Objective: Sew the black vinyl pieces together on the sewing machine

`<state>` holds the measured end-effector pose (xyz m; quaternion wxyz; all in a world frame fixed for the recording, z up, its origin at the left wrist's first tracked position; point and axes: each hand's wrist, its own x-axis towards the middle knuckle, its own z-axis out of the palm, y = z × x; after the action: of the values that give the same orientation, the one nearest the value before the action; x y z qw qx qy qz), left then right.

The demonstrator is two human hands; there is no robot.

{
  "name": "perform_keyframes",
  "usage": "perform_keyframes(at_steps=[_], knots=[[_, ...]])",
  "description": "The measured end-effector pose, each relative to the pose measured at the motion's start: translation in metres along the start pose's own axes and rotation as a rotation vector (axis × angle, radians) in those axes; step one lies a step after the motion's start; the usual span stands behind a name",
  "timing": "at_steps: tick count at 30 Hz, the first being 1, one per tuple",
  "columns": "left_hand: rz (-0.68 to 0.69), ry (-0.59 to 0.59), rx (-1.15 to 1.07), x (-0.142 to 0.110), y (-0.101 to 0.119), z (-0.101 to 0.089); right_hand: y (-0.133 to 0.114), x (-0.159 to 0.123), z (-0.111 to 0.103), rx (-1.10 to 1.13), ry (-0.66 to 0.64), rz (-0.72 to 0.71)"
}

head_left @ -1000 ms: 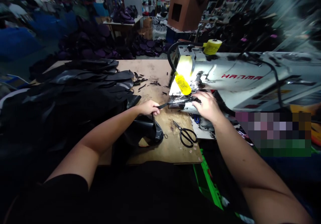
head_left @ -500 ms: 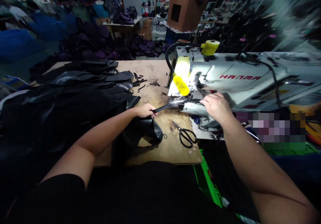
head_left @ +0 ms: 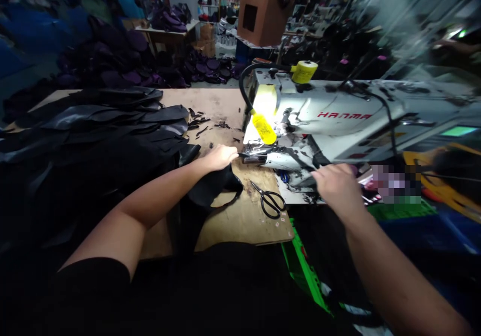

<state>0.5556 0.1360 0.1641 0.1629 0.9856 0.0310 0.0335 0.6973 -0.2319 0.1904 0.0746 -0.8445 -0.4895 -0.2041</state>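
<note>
My left hand (head_left: 220,156) is closed on a black leather piece (head_left: 212,188) and holds its narrow strap end against the lit needle area (head_left: 259,153) of the white sewing machine (head_left: 338,120). My right hand (head_left: 336,185) hovers to the right of the machine's free arm, fingers curled around a black strip that runs up toward the needle. The rest of the leather piece hangs over the wooden table (head_left: 240,220) below my left wrist.
Black scissors (head_left: 268,201) lie on the table between my hands. A big pile of black leather pieces (head_left: 93,135) covers the table's left half. A yellow lamp (head_left: 263,125) shines on the needle. A green crate (head_left: 304,271) sits below the table edge. Purple piles and shelves stand behind.
My right hand has left the needle area and moved right and toward me. My left hand has slid closer to the needle with the strap. The view has shifted right.
</note>
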Motion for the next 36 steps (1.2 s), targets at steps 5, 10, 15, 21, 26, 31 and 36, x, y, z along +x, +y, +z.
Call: perform_keyframes(at_steps=[5, 10, 15, 21, 26, 31, 36], knots=[[0.016, 0.033, 0.048, -0.019, -0.015, 0.000, -0.028, 0.007, 0.021, 0.008, -0.072, 0.055], [0.146, 0.054, -0.058, -0.032, -0.023, -0.005, -0.029, 0.038, 0.021, 0.047, -0.015, 0.137], [0.219, 0.011, -0.123, -0.031, -0.024, -0.013, -0.025, 0.079, 0.033, 0.201, 0.040, 0.124], [0.199, 0.009, -0.128, -0.031, -0.026, -0.022, -0.015, 0.095, 0.053, 0.270, -0.010, 0.155], [0.199, -0.059, -0.188, -0.021, -0.032, -0.027, -0.008, 0.091, 0.054, 0.186, 0.020, 0.049], [0.128, -0.131, -0.291, 0.004, -0.029, -0.026, 0.004, 0.070, 0.039, 0.078, 0.056, -0.019], [0.154, -0.262, -0.391, 0.040, -0.021, -0.032, 0.029, 0.028, 0.013, -0.031, 0.114, 0.020]])
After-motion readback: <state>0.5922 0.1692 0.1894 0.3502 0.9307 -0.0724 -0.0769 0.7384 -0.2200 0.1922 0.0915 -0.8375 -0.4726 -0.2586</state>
